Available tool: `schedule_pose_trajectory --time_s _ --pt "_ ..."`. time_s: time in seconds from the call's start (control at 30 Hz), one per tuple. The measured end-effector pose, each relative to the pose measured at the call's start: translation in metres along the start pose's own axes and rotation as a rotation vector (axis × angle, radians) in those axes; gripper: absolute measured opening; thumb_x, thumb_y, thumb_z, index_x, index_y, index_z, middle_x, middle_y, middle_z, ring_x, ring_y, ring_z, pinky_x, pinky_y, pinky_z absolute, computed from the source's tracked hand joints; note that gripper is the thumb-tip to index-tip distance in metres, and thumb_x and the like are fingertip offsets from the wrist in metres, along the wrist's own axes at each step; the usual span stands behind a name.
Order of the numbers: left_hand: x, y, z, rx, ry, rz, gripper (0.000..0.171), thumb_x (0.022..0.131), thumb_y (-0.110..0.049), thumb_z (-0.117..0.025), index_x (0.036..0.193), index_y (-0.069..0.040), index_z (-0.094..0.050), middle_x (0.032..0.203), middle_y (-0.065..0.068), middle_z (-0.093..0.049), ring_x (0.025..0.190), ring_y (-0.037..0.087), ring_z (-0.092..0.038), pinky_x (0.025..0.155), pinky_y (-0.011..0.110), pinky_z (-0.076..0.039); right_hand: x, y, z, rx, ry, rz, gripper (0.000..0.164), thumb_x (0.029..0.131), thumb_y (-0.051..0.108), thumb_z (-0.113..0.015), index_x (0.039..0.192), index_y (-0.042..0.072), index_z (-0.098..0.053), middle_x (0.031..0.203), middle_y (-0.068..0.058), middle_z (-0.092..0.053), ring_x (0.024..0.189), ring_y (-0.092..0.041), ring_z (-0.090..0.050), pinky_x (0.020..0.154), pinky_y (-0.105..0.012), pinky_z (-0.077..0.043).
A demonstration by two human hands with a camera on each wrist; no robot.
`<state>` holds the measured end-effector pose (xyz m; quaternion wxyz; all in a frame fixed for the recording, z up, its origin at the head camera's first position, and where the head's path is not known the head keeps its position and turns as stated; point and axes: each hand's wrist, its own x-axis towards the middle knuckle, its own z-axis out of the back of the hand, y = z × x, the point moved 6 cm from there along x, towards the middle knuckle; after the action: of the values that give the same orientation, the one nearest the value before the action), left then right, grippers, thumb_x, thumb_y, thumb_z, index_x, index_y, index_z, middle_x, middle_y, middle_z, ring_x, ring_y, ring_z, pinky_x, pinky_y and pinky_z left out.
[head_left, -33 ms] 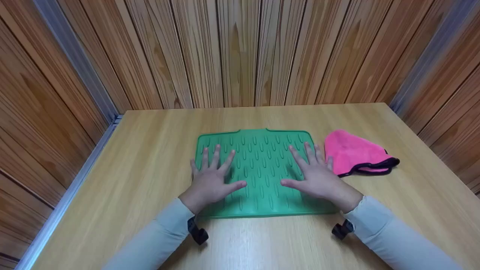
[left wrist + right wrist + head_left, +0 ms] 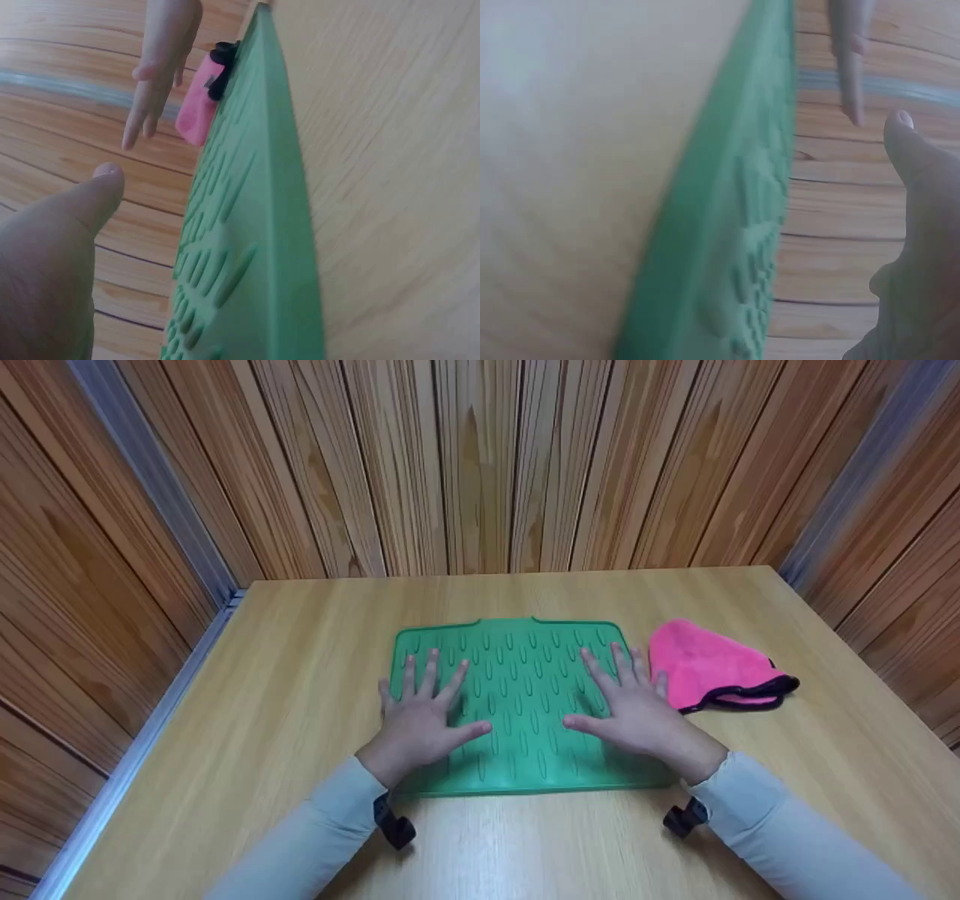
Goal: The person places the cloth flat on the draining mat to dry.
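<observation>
Even light, glare on tabletop, soft shadows on green mat, blurred right wrist view

The sleeves are plain pale grey-blue, each ending beside a small, chunky black device.

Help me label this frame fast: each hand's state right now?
Left hand: open above the green mat, holding nothing.
Right hand: open, holding nothing.
</observation>
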<state>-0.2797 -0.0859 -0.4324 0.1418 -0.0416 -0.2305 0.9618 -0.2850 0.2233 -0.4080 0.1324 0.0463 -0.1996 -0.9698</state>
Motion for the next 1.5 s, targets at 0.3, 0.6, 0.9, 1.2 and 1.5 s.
schedule_pose_trajectory --time_s 0.3,0.6,0.9,1.2,1.5 --pt "-0.004 0.024 0.007 -0.024 -0.037 0.046 0.099 0.104 -0.067 -0.068 0.182 -0.026 -0.024 0.190 0.028 -0.001 0.174 0.062 0.000 0.130 0.092 0.001 0.009 -0.022 0.027 0.051 -0.095 -0.046 0.113 0.105 0.069 -0.066 0.183 0.016 -0.004 0.188 -0.033 -0.002 0.172 -0.065 0.003 0.133 -0.086 0.004" --pt "-0.005 0.044 0.001 -0.081 -0.090 0.072 0.100 0.104 -0.061 -0.071 0.181 -0.015 -0.026 0.186 0.034 -0.014 0.173 0.060 -0.012 0.137 0.081 -0.015 0.021 -0.077 0.047 0.154 -0.252 -0.113 0.110 0.106 0.068 -0.066 0.183 0.013 -0.009 0.187 -0.030 -0.017 0.172 -0.059 -0.017 0.136 -0.081 -0.017" --pt "-0.010 0.057 -0.004 -0.159 -0.055 0.169 0.102 0.107 -0.060 -0.064 0.182 -0.009 -0.017 0.186 0.037 -0.009 0.174 0.061 -0.008 0.141 0.074 -0.011 0.019 -0.128 0.059 0.127 -0.321 -0.208 0.111 0.106 0.068 -0.066 0.182 0.009 -0.009 0.184 -0.037 -0.018 0.166 -0.067 -0.021 0.130 -0.087 -0.022" --pt "-0.013 0.063 -0.005 -0.153 -0.078 0.173 0.099 0.106 -0.056 -0.066 0.180 -0.006 -0.023 0.184 0.039 -0.016 0.174 0.060 -0.010 0.141 0.073 -0.011 0.016 -0.163 0.057 0.139 -0.299 -0.306 0.116 0.105 0.073 -0.062 0.182 0.011 -0.002 0.183 -0.040 -0.013 0.166 -0.069 -0.018 0.129 -0.089 -0.021" --pt "-0.016 0.072 -0.002 -0.134 -0.063 0.145 0.096 0.107 -0.054 -0.066 0.179 -0.006 -0.026 0.186 0.034 -0.018 0.174 0.059 -0.007 0.141 0.074 -0.007 0.015 -0.184 0.050 0.188 -0.302 -0.317 0.117 0.105 0.071 -0.065 0.182 0.010 -0.001 0.182 -0.042 -0.014 0.166 -0.068 -0.019 0.129 -0.088 -0.023"
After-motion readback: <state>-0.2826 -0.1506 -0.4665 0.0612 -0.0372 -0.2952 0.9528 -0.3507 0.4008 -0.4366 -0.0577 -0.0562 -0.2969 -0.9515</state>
